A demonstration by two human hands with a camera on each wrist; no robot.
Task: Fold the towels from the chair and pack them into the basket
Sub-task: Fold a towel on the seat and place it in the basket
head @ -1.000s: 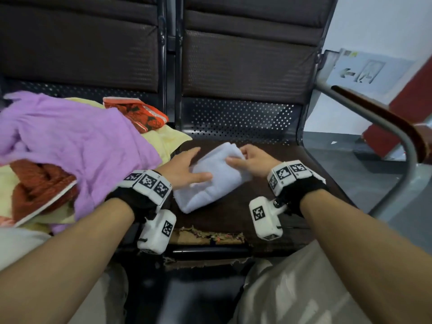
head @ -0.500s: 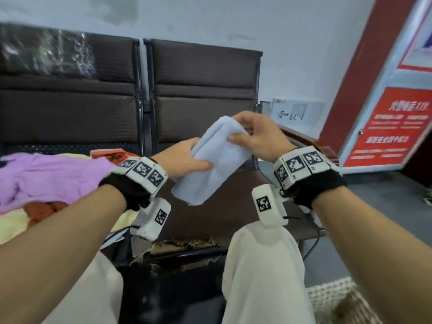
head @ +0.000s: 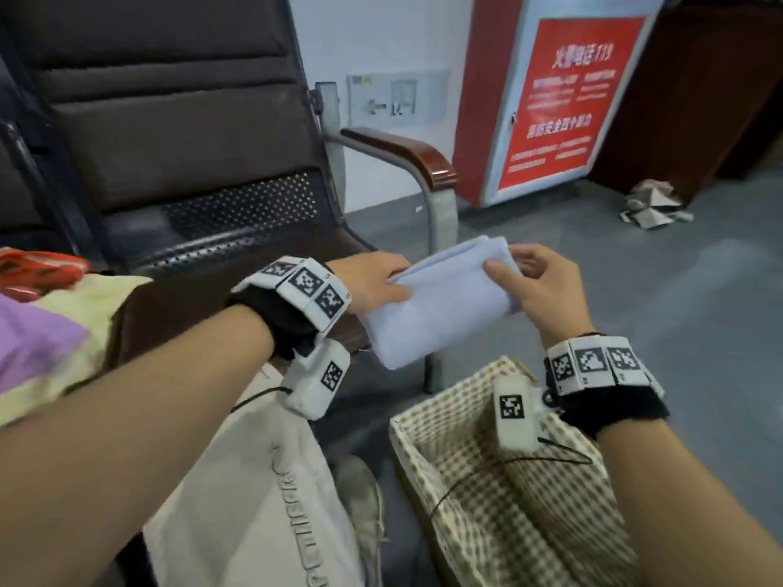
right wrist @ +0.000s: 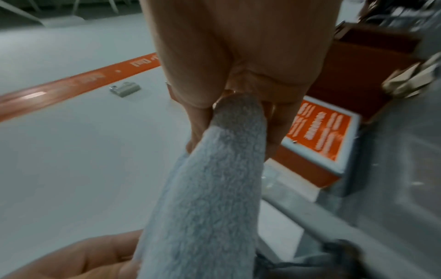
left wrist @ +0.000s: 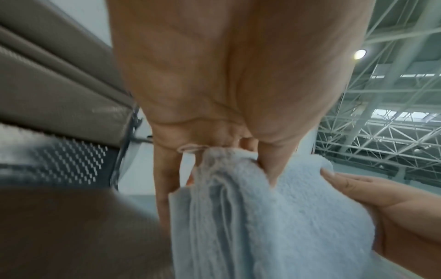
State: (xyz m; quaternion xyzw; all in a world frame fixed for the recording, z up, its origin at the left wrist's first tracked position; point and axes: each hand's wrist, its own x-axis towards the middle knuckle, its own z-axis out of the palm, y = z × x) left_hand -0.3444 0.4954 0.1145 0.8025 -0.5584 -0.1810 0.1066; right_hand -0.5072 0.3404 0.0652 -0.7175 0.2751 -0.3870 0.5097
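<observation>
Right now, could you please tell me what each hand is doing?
Left hand: pinching the folded blue towel.
Right hand: pinching the same towel's other end.

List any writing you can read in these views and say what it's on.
"火警电话 119": headline on the red poster by the wall, blurred.
Smaller lines on that poster: too blurred to read.
Raised letters down the trouser leg: too blurred to read.
Arrow sign on the wall: no text readable.
Square coded tags on the wrist bands: patterns, no words.
Orange strip, right wrist view: unreadable.
</observation>
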